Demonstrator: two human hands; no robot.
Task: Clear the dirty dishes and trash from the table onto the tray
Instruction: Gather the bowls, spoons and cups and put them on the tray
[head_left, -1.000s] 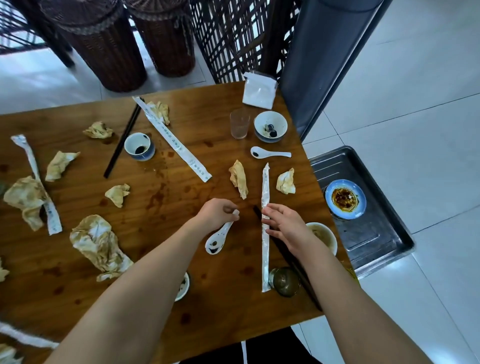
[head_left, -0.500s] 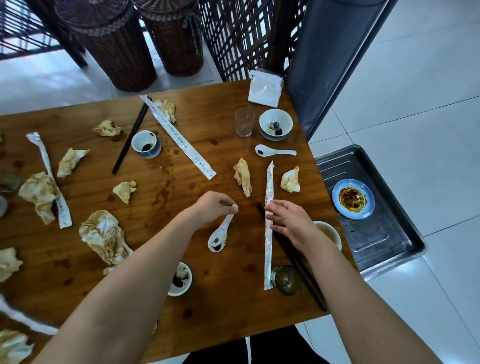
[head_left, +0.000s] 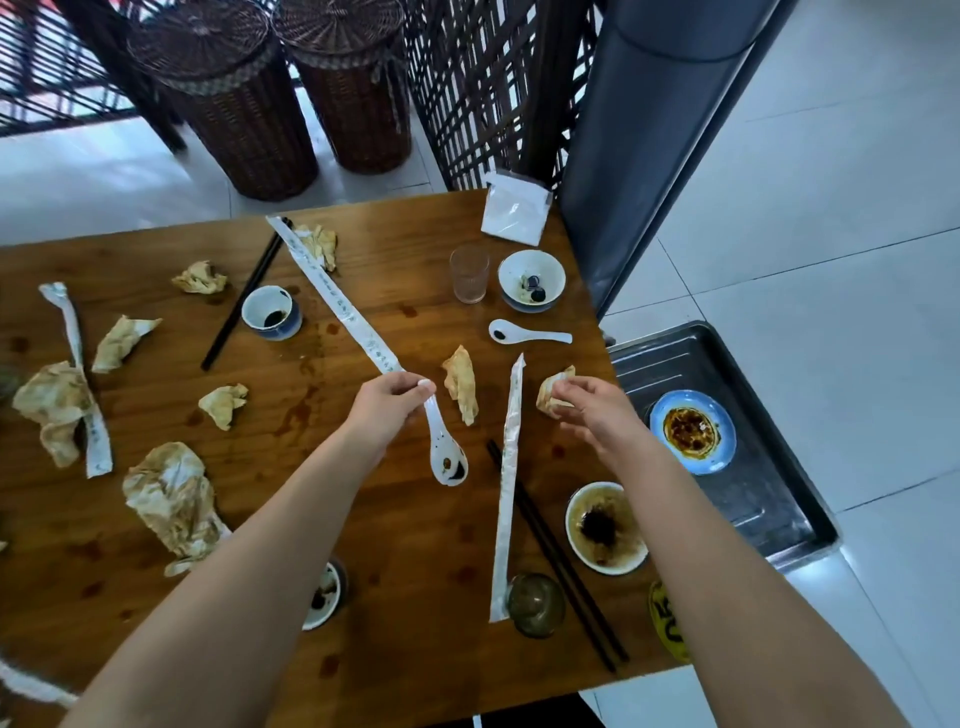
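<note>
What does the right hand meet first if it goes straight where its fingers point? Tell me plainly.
The crumpled napkin, directly ahead. The right hand curls toward it and may be touching it, though depth is unclear from this view.

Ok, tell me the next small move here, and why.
Probably swing the right hand rightward to drop its crumpled napkin on the tray: the napkin looks gripped, the tray lies beside it, and the left hand holds the spoon.
</note>
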